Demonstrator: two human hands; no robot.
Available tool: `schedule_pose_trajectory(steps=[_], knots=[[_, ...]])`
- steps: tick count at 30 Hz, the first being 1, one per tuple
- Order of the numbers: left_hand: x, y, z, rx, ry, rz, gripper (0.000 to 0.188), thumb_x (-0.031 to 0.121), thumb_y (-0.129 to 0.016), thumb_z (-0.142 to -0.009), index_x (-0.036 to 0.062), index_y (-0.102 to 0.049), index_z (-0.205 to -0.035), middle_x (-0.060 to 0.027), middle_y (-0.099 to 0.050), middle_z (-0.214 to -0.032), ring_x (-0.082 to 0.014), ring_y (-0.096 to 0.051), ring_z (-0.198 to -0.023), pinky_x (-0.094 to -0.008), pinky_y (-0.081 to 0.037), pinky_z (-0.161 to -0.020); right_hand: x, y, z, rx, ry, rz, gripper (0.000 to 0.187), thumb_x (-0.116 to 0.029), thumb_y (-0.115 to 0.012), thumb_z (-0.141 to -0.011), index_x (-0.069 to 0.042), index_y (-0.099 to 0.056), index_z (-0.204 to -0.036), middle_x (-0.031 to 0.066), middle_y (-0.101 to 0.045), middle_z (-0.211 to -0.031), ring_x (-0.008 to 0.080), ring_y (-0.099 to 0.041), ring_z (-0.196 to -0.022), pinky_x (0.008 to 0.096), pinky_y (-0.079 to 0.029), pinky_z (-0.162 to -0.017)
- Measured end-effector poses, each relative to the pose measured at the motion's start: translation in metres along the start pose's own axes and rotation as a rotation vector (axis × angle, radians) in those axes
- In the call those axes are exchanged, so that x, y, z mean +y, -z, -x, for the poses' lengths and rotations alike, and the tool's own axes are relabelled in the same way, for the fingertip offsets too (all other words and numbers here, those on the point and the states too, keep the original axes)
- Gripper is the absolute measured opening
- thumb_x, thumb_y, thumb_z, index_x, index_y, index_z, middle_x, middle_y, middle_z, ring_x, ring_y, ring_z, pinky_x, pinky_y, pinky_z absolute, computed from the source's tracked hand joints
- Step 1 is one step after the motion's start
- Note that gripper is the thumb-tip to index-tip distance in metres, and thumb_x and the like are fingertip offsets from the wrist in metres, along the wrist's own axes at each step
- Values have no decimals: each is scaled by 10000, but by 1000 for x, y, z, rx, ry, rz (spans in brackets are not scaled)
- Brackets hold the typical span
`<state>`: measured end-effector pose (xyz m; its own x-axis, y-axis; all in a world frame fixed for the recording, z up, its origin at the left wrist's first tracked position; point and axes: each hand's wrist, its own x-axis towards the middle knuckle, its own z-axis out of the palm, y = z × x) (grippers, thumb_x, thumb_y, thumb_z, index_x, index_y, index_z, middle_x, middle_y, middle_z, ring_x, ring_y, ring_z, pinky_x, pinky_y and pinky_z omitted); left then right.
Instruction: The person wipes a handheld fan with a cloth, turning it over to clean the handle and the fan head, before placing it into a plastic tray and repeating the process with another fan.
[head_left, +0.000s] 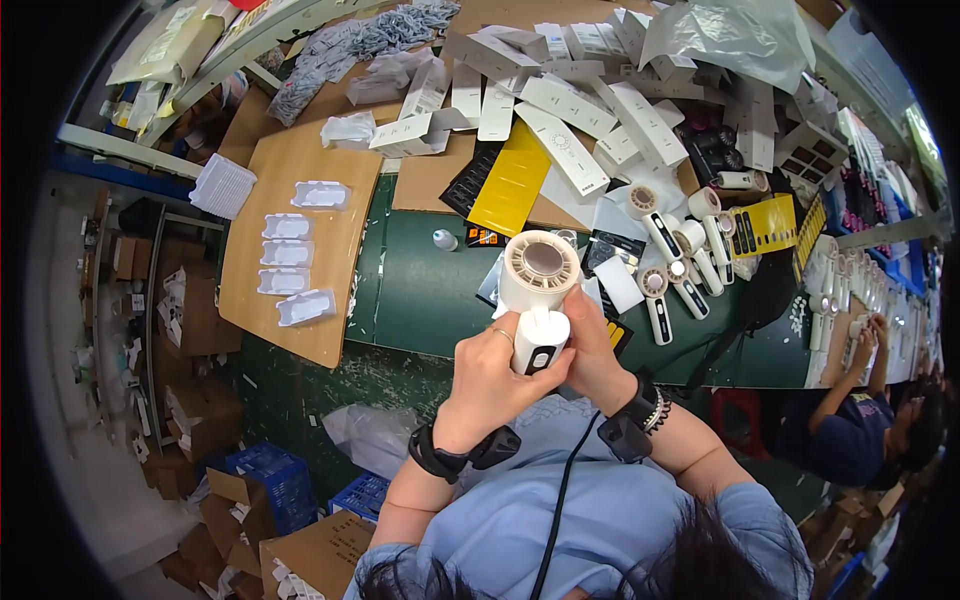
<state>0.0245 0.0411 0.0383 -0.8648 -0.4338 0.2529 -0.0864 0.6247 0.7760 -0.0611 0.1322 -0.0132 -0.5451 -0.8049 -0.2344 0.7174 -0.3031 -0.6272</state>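
Observation:
A white handheld fan [522,292] with a round ribbed head is held in front of my chest, its short handle toward me. My left hand [486,378] is closed around the handle from the left. From the right, my right hand [598,355] grips the fan between head and handle, partly hidden by the fan itself. More handheld fans [655,310] lie on the green table to the right of my hands. Nearby are a white rectangular piece [619,284] and a small pale bottle [445,240].
White cartons [565,150] pile up at the back, beside yellow sheets [512,180]. White plastic trays [287,253] line a wooden board [335,260] at left. Cardboard boxes and a blue crate [270,485] stand on the floor. A co-worker [850,425] sits at far right.

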Motion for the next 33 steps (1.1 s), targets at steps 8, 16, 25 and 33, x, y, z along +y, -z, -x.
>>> schedule_pose_trajectory(steps=[8, 16, 25, 33], knots=[[5, 17, -6, -109, 124, 27, 367, 185, -741, -676, -11, -558, -927, -152, -612, -706, -290, -621, -603, -329, -489, -554, -39, 31, 2, -62, 5, 165, 488, -324, -420, -958, 9, -379, -1313, 110, -488, -1278, 204, -459, -1188, 350, -353, -1006], [14, 22, -6, -216, 300, 360, 379, 142, -691, -648, -29, -549, -955, -140, -601, -690, -238, -621, -615, -301, -480, -597, -52, 14, 6, -235, 833, 1261, 434, -52, -505, -816, -60, -501, -1250, 111, -436, -1358, 279, -369, -1288, 406, -285, -1057], [9, 40, -12, -383, 222, 225, 354, 117, -668, -614, -27, -550, -915, -169, -595, -693, -322, -614, -639, -346, -480, -601, -98, -10, -14, -697, 737, 1491, 500, 43, -461, -722, -110, -579, -1183, 141, -468, -1320, 347, -429, -1228, 424, -366, -1005], [12, 41, -7, -436, 12, 71, 323, 134, -673, -577, -12, -565, -844, -160, -583, -668, -342, -598, -636, -374, -478, -579, -100, -23, -20, -805, 503, 1348, 373, 0, -506, -758, -66, -583, -1116, 155, -540, -1173, 326, -509, -1104, 386, -398, -954]])
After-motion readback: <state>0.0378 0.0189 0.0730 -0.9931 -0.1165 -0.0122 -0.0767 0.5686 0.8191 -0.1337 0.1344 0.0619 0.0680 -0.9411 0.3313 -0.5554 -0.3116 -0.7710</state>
